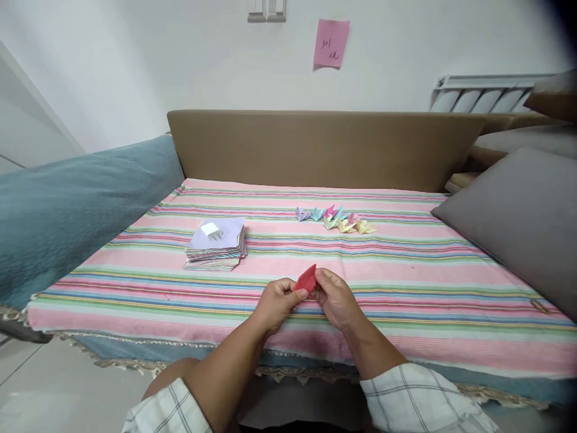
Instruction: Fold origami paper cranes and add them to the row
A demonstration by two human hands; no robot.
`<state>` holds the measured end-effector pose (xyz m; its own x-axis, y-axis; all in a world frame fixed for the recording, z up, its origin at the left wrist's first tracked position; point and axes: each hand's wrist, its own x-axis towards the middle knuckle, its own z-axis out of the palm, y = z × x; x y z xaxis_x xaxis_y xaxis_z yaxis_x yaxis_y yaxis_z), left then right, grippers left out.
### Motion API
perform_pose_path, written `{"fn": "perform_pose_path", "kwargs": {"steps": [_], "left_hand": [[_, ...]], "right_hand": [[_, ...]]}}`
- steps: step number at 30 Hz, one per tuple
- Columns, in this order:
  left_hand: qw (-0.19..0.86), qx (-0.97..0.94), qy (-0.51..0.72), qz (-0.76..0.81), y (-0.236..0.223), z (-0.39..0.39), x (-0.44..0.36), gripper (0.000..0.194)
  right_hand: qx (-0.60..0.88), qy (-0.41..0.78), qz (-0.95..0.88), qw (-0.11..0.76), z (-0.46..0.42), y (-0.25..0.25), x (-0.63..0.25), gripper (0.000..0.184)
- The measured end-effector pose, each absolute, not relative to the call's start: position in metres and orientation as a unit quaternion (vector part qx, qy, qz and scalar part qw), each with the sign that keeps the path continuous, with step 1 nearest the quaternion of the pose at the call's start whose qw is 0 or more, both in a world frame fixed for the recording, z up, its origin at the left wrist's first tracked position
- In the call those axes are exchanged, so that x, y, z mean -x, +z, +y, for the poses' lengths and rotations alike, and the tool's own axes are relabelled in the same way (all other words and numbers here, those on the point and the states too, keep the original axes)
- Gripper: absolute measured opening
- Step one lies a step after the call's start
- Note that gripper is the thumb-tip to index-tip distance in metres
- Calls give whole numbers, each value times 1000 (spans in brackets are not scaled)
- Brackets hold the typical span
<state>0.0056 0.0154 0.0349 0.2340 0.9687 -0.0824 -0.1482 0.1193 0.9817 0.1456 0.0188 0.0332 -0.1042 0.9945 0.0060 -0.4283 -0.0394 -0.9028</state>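
Note:
A small folded piece of red paper (306,281) is held between my two hands, above the front part of the striped cloth. My left hand (280,304) pinches its lower left side between thumb and fingers. On the other side, my right hand (336,297) grips the paper's right edge, thumb against it. Part of the paper is covered by my fingers. Beyond my hands lies a group of several folded paper cranes (331,219) in purple, blue, pink and yellow.
To the left, a stack of square paper (216,249) carries a white plug adapter (211,231). The striped cloth (383,270) covers the sofa seat. A grey cushion (518,222) leans at the right, a blue armrest (99,186) stands left, and a brown backrest (315,147) rises behind.

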Motion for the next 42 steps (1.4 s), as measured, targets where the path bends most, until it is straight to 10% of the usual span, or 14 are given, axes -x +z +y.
{"fn": "perform_pose_path", "kwargs": {"steps": [42], "left_hand": [[487,-558,526,418,30,16,-12,35]], "right_hand": [[384,533,-451,604,15,24,-150,20]]}}
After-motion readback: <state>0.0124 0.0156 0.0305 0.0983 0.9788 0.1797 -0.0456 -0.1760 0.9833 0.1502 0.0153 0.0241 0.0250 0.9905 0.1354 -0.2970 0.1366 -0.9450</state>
